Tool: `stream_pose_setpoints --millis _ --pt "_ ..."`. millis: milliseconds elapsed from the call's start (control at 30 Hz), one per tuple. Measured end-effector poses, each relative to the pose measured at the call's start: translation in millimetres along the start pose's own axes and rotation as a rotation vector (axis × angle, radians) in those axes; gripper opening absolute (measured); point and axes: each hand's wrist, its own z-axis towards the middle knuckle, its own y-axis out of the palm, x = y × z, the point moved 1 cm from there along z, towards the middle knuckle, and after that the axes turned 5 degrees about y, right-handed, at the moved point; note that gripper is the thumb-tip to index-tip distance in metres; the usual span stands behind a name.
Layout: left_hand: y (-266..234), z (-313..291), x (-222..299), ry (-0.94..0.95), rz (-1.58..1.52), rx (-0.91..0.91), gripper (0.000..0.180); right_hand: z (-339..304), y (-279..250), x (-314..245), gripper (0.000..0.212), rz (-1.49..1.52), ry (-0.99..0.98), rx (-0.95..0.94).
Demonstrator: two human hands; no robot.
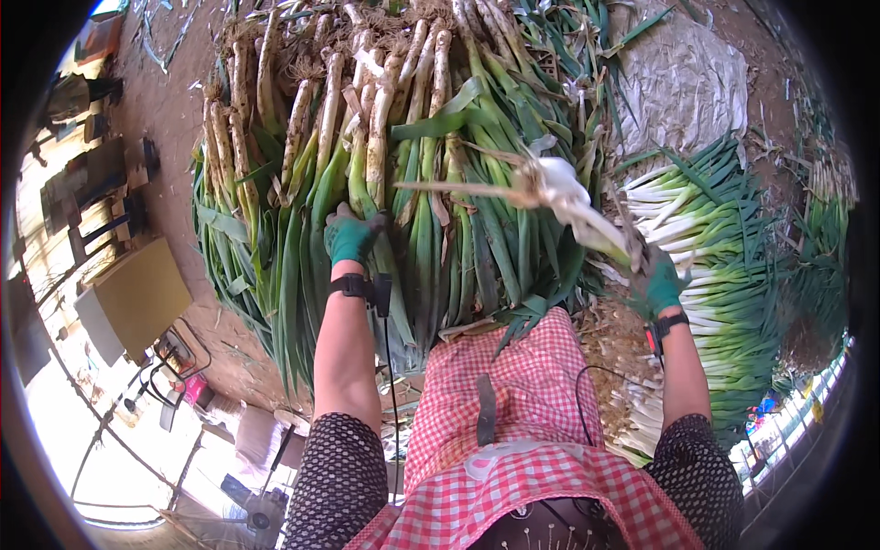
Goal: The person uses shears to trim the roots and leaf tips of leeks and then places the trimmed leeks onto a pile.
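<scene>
A big heap of long green onions (426, 202) lies before me, its soil-stained white stalks and roots pointing away. My left hand (353, 236), in a grey and green glove, is closed round one thick green onion (363, 186) at the heap's near middle. To the right of the heap, my right hand (655, 280), gloved alike, is closed on a tool (582, 215). It looks like a handle wrapped in white, with a thin brown bar jutting left from its far end over the heap. Motion blurs it, so its exact kind is unclear.
Cleaned green onions (715, 284) are stacked in a long row at the right. Beyond them lies a pale plastic sheet (683, 78). Trimmings (610, 367) litter the ground beside my checked apron (504, 376). A cardboard box (137, 298) stands at the left.
</scene>
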Motion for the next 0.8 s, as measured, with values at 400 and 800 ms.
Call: stream_pose_setpoints --millis 400,800 --pt "-9.9 13.8 -29.9 0.061 -0.709 -0.270 0.078 -58.4 4.9 115.2 0.048 0.459 0.419 0.187" --pt "-13.1 -39.1 49.5 0.401 -0.205 -0.151 0.062 53.0 12.2 -145.2 0.070 0.236 0.135 -0.109"
